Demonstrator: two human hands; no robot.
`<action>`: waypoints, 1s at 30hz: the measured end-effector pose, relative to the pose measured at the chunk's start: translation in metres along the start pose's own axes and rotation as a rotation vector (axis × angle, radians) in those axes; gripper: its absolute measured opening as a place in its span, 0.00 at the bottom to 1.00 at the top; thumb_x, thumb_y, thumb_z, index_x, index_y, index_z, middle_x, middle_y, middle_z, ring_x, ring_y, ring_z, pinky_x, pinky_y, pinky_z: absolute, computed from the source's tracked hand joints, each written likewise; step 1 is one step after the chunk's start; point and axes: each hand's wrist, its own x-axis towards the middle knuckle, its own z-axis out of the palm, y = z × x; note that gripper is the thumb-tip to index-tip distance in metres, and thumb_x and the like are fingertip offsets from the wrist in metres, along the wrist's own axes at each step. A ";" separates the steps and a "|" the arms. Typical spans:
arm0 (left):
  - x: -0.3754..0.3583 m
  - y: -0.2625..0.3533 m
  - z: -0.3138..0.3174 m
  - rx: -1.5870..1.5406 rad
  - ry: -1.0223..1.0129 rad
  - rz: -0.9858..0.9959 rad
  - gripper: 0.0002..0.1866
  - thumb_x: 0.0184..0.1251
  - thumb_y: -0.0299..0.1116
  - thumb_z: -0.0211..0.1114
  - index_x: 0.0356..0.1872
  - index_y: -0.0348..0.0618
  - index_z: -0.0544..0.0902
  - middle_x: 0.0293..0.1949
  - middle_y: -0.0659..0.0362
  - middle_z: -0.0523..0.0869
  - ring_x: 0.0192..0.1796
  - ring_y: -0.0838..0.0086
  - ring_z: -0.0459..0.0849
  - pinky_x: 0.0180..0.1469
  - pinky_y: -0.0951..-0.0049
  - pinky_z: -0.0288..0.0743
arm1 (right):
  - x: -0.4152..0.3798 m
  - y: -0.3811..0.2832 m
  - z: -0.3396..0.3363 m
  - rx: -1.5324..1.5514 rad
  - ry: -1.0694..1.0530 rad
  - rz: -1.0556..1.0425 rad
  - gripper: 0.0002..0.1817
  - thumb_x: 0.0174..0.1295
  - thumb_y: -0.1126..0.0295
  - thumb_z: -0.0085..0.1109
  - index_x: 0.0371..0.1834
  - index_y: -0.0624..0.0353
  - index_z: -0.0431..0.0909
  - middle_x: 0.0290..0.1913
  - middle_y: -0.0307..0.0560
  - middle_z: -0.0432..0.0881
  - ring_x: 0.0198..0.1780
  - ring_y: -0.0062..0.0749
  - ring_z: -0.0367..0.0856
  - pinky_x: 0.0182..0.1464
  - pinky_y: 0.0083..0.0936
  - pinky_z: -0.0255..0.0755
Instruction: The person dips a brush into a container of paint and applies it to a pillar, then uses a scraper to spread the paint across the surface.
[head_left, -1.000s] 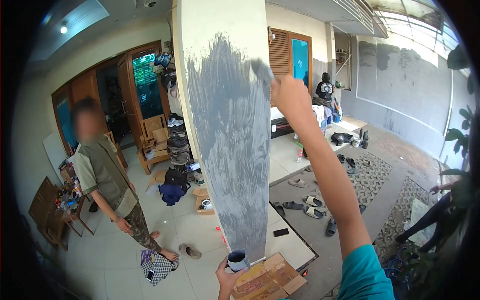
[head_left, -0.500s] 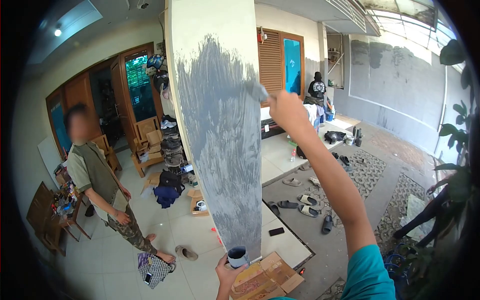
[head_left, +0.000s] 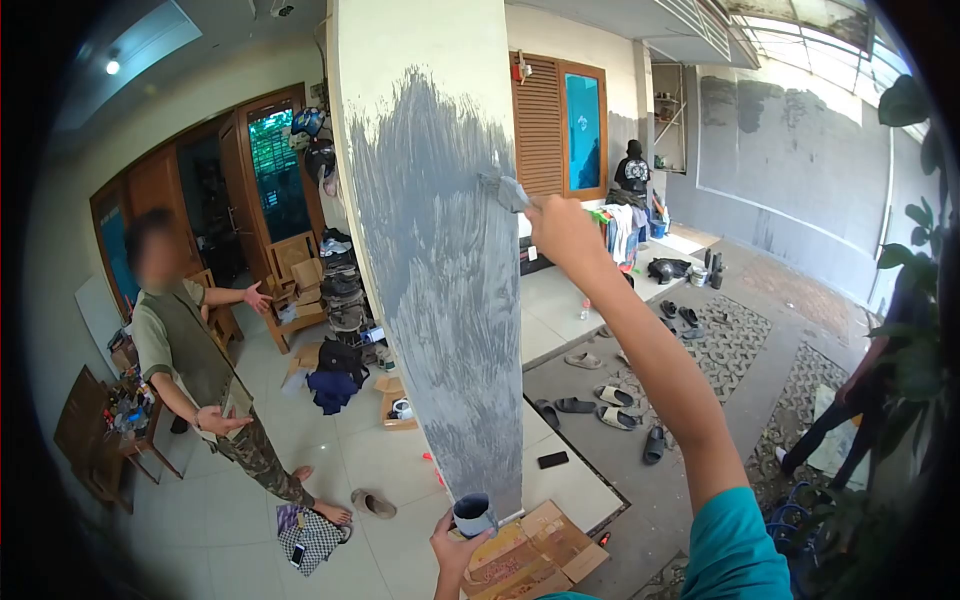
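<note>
My right hand is closed around the handle of a paintbrush, its grey-coated bristles against the right side of a pillar. Streaky grey paint covers most of the pillar's front face, and the top is cream with a ragged paint edge. Low in front of the pillar's base, my left hand grips a small cup, whitish outside and dark inside. How much paint it holds I cannot make out.
Flattened cardboard lies below the cup, near a black phone. At left stands a person on the tiles; another person is at the right edge. Several sandals lie on the paving. A cloth with a phone lies at lower left.
The brush has moved slightly left and down on the pillar with my right hand. The person at left has raised and spread both hands. The person at right has come further into view.
</note>
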 end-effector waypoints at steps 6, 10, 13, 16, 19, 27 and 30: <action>0.000 0.007 -0.002 -0.021 0.005 0.009 0.38 0.34 0.39 0.86 0.51 0.30 0.82 0.41 0.52 0.88 0.42 0.70 0.87 0.48 0.70 0.81 | 0.045 -0.023 -0.032 0.088 0.335 -0.045 0.14 0.69 0.63 0.52 0.39 0.63 0.81 0.29 0.66 0.83 0.37 0.67 0.83 0.41 0.55 0.77; -0.003 -0.001 -0.004 -0.020 0.026 0.045 0.38 0.34 0.38 0.86 0.51 0.30 0.82 0.42 0.51 0.88 0.43 0.69 0.87 0.49 0.69 0.81 | 0.046 -0.031 0.008 0.005 0.214 0.014 0.12 0.70 0.64 0.50 0.44 0.62 0.77 0.34 0.65 0.84 0.39 0.65 0.84 0.41 0.54 0.78; -0.007 -0.006 -0.005 -0.018 0.046 0.000 0.37 0.34 0.37 0.86 0.50 0.29 0.83 0.42 0.51 0.88 0.44 0.69 0.88 0.49 0.69 0.81 | 0.019 -0.019 0.024 -0.075 0.067 0.028 0.12 0.70 0.65 0.50 0.46 0.62 0.77 0.37 0.65 0.84 0.40 0.64 0.84 0.43 0.54 0.78; -0.009 -0.002 -0.008 0.000 0.065 0.003 0.37 0.33 0.37 0.86 0.50 0.29 0.83 0.42 0.51 0.88 0.43 0.68 0.88 0.49 0.69 0.81 | 0.001 -0.009 -0.004 -0.041 0.061 0.022 0.11 0.69 0.64 0.52 0.43 0.60 0.79 0.34 0.64 0.84 0.40 0.64 0.84 0.41 0.53 0.78; -0.006 0.012 -0.010 -0.051 0.063 0.011 0.35 0.35 0.37 0.85 0.50 0.33 0.84 0.41 0.55 0.89 0.43 0.71 0.88 0.50 0.70 0.80 | 0.017 -0.006 -0.026 0.016 0.182 0.009 0.12 0.69 0.61 0.53 0.40 0.58 0.82 0.31 0.63 0.84 0.38 0.66 0.83 0.39 0.54 0.77; -0.001 0.006 -0.002 -0.004 0.048 0.011 0.35 0.34 0.37 0.85 0.50 0.33 0.84 0.41 0.55 0.89 0.43 0.72 0.88 0.50 0.70 0.80 | 0.012 0.008 0.028 0.023 0.144 -0.013 0.12 0.70 0.63 0.52 0.49 0.57 0.72 0.30 0.64 0.83 0.37 0.67 0.83 0.38 0.58 0.76; -0.010 0.004 0.003 -0.002 0.040 -0.003 0.37 0.33 0.37 0.86 0.50 0.32 0.84 0.42 0.53 0.89 0.44 0.71 0.88 0.49 0.69 0.80 | -0.015 0.024 0.023 0.001 0.056 -0.010 0.11 0.70 0.63 0.52 0.46 0.57 0.74 0.29 0.65 0.82 0.37 0.67 0.83 0.37 0.57 0.76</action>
